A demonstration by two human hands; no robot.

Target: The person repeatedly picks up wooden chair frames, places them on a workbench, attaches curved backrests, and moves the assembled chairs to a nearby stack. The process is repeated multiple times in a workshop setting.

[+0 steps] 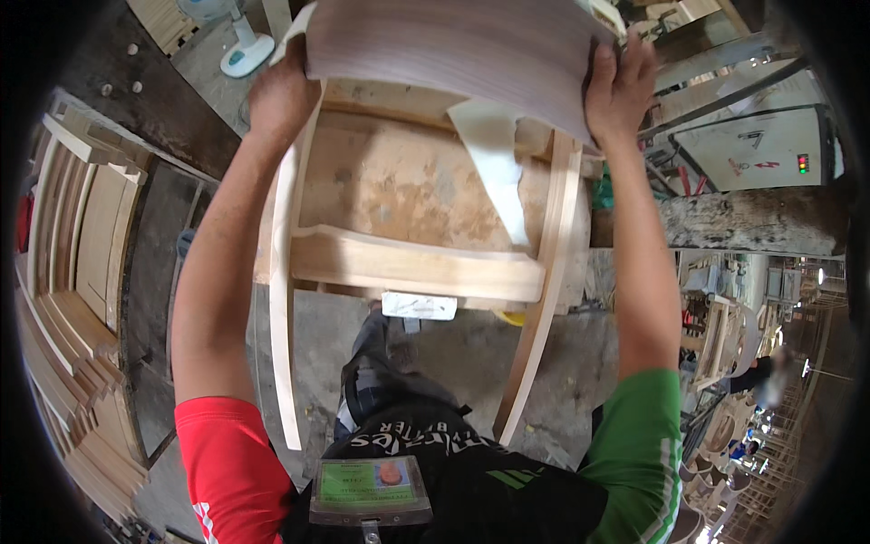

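A curved brown wood-grain panel (pixel 453 54) stands at the far end of a pale wooden chair frame (pixel 417 263), between my two hands. My left hand (pixel 283 102) is closed round the panel's left edge, its fingertips hidden behind it. At the right edge my right hand (pixel 621 91) grips the panel, thumb on the near face and fingers up along the side. The frame has two long side legs and a curved cross rail, and lies over a stained wooden work surface (pixel 390 181).
A torn white sheet (pixel 494 163) lies inside the frame. Stacked curved wood pieces (pixel 82 299) stand at left, beside a thick dark beam (pixel 136 82). A fan (pixel 245 54) is at far left. At right are a weathered beam (pixel 734 220) and an electrical cabinet (pixel 757 150).
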